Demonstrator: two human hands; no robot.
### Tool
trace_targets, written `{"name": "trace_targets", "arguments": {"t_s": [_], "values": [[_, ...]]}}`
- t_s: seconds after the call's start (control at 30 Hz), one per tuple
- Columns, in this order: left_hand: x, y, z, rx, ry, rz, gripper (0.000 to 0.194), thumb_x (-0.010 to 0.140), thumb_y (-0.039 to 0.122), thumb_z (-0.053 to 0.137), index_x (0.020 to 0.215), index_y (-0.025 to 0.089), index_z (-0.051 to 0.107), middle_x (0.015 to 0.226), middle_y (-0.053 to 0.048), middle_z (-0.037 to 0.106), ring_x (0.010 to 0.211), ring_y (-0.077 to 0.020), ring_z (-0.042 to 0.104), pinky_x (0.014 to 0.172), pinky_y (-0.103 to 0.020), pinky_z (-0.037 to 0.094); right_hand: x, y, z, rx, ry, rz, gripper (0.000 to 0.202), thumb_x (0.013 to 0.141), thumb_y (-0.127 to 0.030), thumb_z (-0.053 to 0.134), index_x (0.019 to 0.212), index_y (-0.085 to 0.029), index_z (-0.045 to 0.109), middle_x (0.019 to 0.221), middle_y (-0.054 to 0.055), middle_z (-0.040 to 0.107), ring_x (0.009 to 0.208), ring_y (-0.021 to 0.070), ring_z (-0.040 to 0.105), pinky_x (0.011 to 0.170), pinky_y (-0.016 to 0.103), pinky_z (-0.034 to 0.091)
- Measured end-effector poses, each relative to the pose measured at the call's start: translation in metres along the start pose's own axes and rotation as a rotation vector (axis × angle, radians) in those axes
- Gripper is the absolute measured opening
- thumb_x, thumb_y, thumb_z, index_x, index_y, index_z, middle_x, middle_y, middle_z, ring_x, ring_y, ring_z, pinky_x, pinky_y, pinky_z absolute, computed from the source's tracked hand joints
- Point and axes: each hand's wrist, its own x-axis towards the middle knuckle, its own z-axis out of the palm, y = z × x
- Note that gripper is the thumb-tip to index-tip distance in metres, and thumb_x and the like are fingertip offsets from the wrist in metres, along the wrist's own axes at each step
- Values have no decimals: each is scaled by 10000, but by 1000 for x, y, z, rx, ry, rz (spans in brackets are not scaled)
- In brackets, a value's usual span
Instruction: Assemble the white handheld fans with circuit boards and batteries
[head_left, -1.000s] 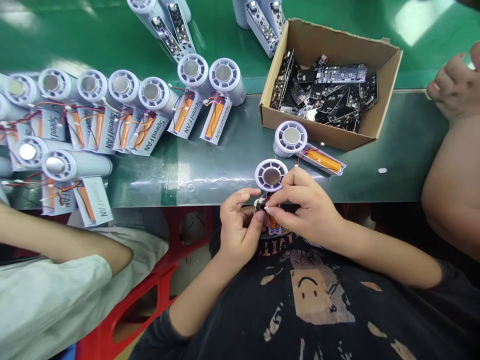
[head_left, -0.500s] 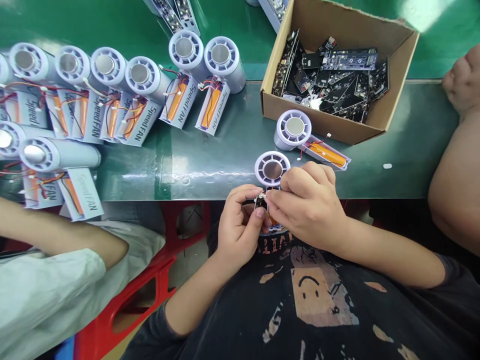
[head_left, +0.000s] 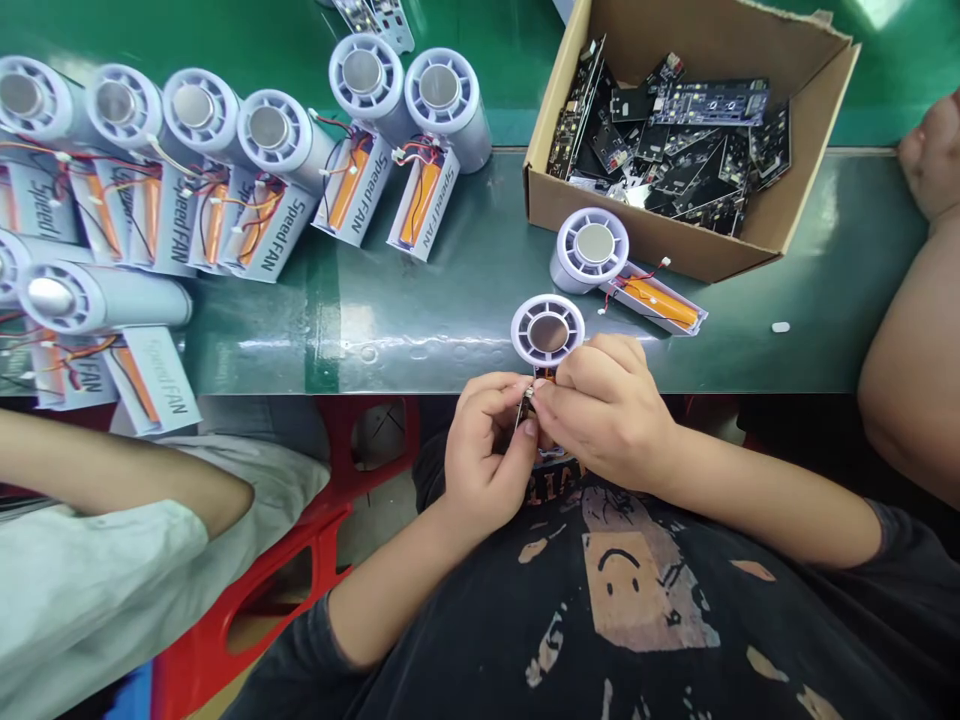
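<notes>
A small dark circuit board (head_left: 523,408) is pinched between the thumb and fingers of my left hand (head_left: 487,450). My right hand (head_left: 611,415) is closed at the board's top end, its fingertips on a tiny white connector (head_left: 529,392). Just beyond the hands, a fan unit (head_left: 548,332) shows its round grilled end at the table edge; its handle is mostly hidden behind my fingers. Another fan (head_left: 592,245) with an open handle and orange battery (head_left: 660,300) lies behind it to the right.
A cardboard box (head_left: 652,235) of circuit boards stands at the back right. Several fans (head_left: 277,135) with open handles fill the table's left side. A person's arm (head_left: 127,465) is at the left, another person's arm (head_left: 911,350) at the right. A small white piece (head_left: 781,327) lies on the table.
The board in my left hand has turned more edge-on. My hands stay close together at the connector. The camera view has shifted slightly.
</notes>
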Motion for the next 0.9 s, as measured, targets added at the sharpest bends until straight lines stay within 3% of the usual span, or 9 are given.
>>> {"name": "trace_targets", "arguments": {"t_s": [0.17,0.27,0.43,0.63,0.77,0.9], "values": [[5,0,-5,-24,8,-3,288,924,115,583,1174,258,599,1162,-39,521,698,-58,637,616,-222,613,0,15,-10,102,-21,50,125,946,-274,588,931,-208,694,844,26,575,794,181,494,716,358,379],[7,1,-10,-20,40,-39,277,920,113,584,1159,252,598,1155,-29,515,672,-46,642,612,-213,608,-3,32,-22,237,46,68,171,912,-288,635,1072,-234,661,902,24,562,822,172,539,723,342,447],[5,-1,-13,-2,40,-59,241,914,110,584,1118,239,596,1149,-23,527,655,-40,650,604,-203,603,-14,41,-22,269,-110,-4,169,941,-161,564,1079,-194,656,881,29,614,778,149,561,684,307,478],[5,-1,-10,-57,30,-86,215,914,131,592,1102,237,594,1146,-28,533,622,-40,639,592,-218,600,-10,23,-5,317,-77,2,120,961,-232,582,985,-197,694,822,16,651,740,143,567,662,302,460],[4,-1,-12,-117,51,-161,240,927,133,577,1130,261,562,1128,-16,540,616,-37,639,555,-192,577,-5,26,-7,563,13,248,55,928,-204,630,932,-203,685,841,1,649,786,119,601,707,269,494],[3,-3,-17,-122,25,-193,234,920,115,572,1107,254,580,1123,-16,529,610,-28,630,556,-186,565,-7,33,-11,652,108,499,50,921,-209,636,908,-225,681,870,-5,660,811,120,614,747,283,508]]}}
